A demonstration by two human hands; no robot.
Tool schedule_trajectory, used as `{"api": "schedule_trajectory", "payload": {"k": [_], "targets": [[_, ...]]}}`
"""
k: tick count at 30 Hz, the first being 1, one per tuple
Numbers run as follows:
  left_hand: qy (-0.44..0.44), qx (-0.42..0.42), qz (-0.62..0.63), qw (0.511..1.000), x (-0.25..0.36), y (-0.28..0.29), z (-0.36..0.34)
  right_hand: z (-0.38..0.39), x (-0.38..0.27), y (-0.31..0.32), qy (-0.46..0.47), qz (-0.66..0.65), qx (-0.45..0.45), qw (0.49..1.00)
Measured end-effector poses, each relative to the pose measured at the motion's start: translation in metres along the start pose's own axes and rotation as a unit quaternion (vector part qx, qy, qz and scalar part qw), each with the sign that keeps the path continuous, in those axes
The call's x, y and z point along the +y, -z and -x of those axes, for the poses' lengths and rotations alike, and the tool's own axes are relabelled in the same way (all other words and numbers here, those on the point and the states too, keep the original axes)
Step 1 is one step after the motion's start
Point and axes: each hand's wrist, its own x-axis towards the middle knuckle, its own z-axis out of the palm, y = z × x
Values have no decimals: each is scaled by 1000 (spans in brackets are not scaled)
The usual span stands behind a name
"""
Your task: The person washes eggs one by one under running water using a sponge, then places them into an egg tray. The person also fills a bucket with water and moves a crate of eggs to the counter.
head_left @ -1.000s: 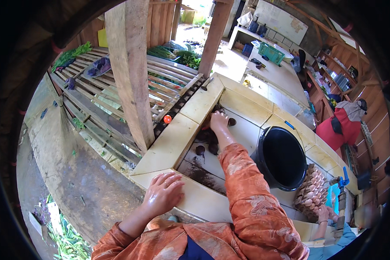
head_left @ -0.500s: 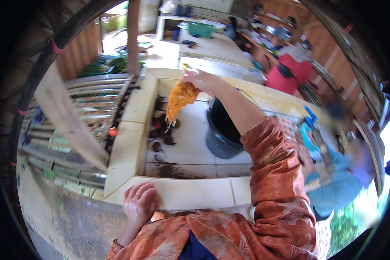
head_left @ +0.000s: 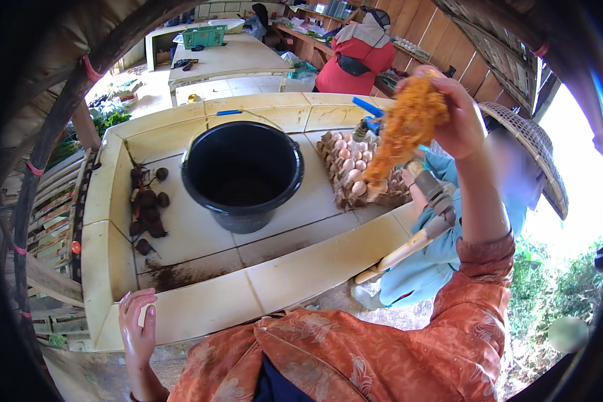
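My right hand [head_left: 457, 114] is raised high at the upper right, closed on a shaggy orange clump of fibres [head_left: 403, 127] that hangs down over a tray of eggs [head_left: 358, 171]. My left hand [head_left: 138, 325] rests with fingers spread on the near rim of a tiled basin [head_left: 201, 311]. A black bucket [head_left: 242, 174] stands in the basin's middle. Several dark round roots [head_left: 147, 208] lie at its left side.
A person in blue with a woven hat [head_left: 526, 151] crouches at the right, holding a wooden-handled tool [head_left: 409, 248]. Another person in red [head_left: 355, 57] stands behind the basin. A table with a green basket [head_left: 204, 35] is at the back. Slatted racks [head_left: 50, 214] run along the left.
My view has swung to the right. My right hand has lifted the orange clump from over the roots, across the bucket, up to the right above the eggs. My left hand stays on the rim.
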Motion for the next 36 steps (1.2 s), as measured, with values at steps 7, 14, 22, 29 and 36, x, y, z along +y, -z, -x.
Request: {"api": "schedule_trajectory", "payload": {"k": [7, 14, 22, 29, 36], "targets": [[-69, -147, 120, 979, 78, -79, -83, 36, 5, 125, 56, -207, -64, 975], [-186, -274, 52, 942, 136, -169, -142, 42, 93, 196, 66, -159, 81, 982], [-385, -130, -136, 904, 149, -207, -96, 1, 294, 155, -298, -121, 147, 936], [-349, -242, -134, 895, 145, -226, -121, -2, 342, 121, -357, 88, -35, 929], [114, -422, 265, 859, 127, -315, -190, -13, 331, 130, -307, 279, -168, 894]]}}
